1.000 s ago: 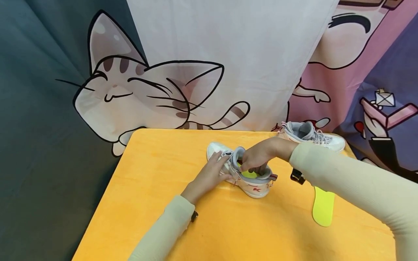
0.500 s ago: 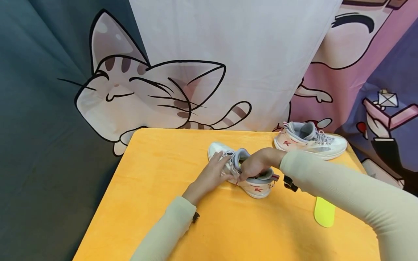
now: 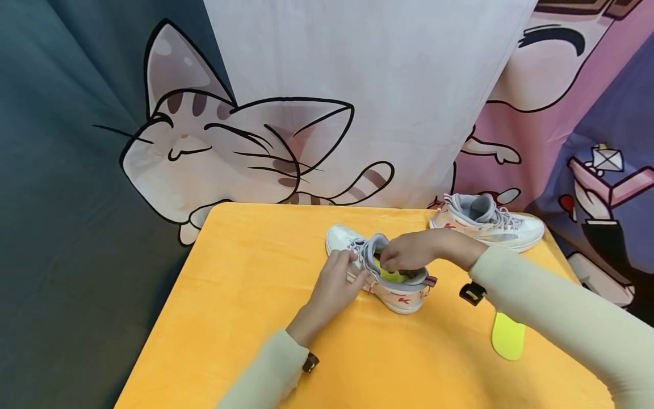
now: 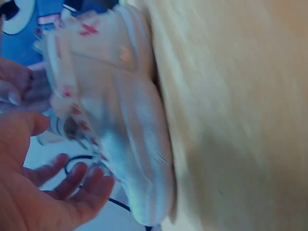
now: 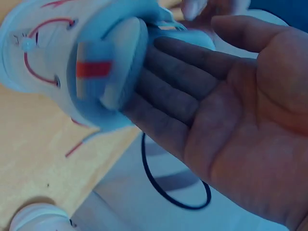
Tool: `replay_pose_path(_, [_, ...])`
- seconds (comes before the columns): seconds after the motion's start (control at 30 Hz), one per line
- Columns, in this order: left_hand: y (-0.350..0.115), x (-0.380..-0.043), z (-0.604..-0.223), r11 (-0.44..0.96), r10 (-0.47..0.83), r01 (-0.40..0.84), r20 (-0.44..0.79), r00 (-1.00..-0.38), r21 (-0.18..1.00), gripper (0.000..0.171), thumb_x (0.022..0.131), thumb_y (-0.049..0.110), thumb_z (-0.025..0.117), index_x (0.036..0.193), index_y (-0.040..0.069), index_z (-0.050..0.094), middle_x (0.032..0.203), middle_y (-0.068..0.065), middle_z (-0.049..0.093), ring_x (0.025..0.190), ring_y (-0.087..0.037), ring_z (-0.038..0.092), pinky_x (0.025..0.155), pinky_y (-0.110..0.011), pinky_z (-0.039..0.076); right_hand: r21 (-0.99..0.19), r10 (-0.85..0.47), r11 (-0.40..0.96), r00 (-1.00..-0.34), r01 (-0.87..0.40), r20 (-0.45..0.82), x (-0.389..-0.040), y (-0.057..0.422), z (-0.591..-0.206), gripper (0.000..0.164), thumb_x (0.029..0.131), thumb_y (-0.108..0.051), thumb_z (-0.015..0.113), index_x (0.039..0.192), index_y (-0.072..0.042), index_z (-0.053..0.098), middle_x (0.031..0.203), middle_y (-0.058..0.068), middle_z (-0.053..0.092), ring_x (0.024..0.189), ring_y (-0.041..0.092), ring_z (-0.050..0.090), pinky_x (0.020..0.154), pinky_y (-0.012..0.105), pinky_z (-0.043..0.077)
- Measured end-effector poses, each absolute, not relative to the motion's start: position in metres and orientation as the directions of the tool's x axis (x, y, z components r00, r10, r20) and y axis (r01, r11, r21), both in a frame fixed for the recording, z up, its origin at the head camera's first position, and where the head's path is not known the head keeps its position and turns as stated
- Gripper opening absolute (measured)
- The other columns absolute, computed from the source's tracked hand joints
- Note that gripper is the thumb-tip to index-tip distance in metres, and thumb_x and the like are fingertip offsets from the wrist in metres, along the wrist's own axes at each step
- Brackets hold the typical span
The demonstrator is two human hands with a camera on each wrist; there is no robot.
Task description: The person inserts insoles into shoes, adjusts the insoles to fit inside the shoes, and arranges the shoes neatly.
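Right hand (image 3: pixel 410 250) inserted, outstretched, into a white sneaker (image 3: pixel 382 289) on a yellow table (image 3: pixel 230 295), lime insole (image 3: pixel 389 276) glimpsed inside, left hand (image 3: pixel 333 284) held loosely spread beside the laces (image 3: pixel 359 246), contact unclear.

Pale sleeves (image 3: pixel 552 309) (black wrist cameras (image 3: pixel 472 293))

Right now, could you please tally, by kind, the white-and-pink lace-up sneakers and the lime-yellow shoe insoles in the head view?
White-and-pink lace-up sneakers: 2
Lime-yellow shoe insoles: 2 (one loose, one inside a sneaker)
Total: 4
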State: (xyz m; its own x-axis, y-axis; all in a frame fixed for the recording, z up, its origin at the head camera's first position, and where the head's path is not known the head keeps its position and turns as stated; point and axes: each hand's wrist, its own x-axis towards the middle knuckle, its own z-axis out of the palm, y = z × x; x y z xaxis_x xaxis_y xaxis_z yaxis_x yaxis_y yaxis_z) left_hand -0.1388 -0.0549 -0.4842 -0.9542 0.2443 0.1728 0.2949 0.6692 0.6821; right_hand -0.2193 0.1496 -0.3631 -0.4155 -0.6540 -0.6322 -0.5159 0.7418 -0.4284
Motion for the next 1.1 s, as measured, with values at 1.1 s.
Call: replay_pose_path(1.1, [-0.03, -0.128, -0.472, 0.436, 0.219, -0.045, -0.154, -0.963, 0.899, 0.026, 0.103, 0.031, 0.052, 0.085, 0.014, 0.047, 0.072, 0.002, 0.044, 0.061, -0.011, 0.042, 0.054, -0.025, 0.035, -0.788, -0.57, 0.613, -0.655, 0.064, -0.496, -0.213, 0.206, -0.422, 0.035, 0.103, -0.009, 0.047, 0.129, 0.01, 0.06, 0.095, 0.009, 0.063, 0.067, 0.007, 0.056, 0.059, 0.021, 0.05])
